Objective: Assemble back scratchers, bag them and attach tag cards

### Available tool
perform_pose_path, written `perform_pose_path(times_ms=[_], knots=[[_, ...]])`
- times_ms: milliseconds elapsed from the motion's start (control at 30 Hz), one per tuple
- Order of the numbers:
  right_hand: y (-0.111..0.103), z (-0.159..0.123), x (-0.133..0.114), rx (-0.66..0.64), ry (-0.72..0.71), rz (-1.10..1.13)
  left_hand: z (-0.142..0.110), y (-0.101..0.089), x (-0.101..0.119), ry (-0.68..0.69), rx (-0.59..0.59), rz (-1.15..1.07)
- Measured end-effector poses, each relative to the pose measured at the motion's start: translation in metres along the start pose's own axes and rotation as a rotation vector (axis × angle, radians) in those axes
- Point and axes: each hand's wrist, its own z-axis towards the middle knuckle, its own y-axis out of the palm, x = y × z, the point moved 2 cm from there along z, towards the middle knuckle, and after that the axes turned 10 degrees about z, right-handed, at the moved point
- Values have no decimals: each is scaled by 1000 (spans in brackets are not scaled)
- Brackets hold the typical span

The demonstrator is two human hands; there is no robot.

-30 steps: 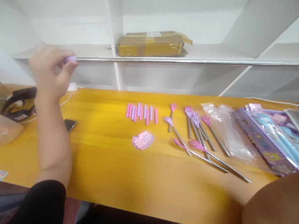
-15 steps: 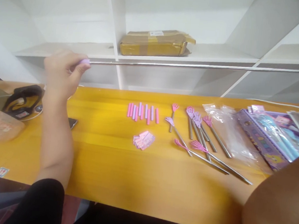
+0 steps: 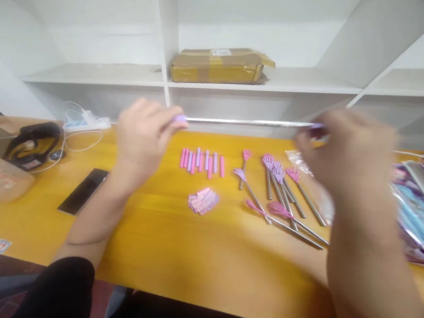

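A telescopic back scratcher is stretched level between my two hands above the back of the table. My left hand is closed round its purple end. My right hand is closed round the other end, where a bit of purple shows; the fingers are blurred and hide the rest. On the table beneath lie several pink and purple grip sleeves in a row, with a small pile of pink cards nearer me. To the right several back scratchers with pink and purple claw heads lie loosely, some crossing.
Behind the table stands a white shelf with a taped cardboard box on it. On the left are a phone, a black strap device, and a power strip with cables. Clear bags and a purple box of blue packages lie right.
My hands have come closer together, and the rod between them is much shorter. My left hand moved right and down; my right hand came into view from the right.
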Motion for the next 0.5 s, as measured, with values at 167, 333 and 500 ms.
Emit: perform_pose_path(times_ms=[167, 333, 500], knots=[[35, -25, -80, -204, -64, 56, -12, 1, 46, 7, 4, 77], [12, -32, -75, -93, -63, -17, -14, -2, 42, -7, 8, 27], [-3, -35, -82, -49, -23, -134, -18, 14, 57, -26, 23, -54]])
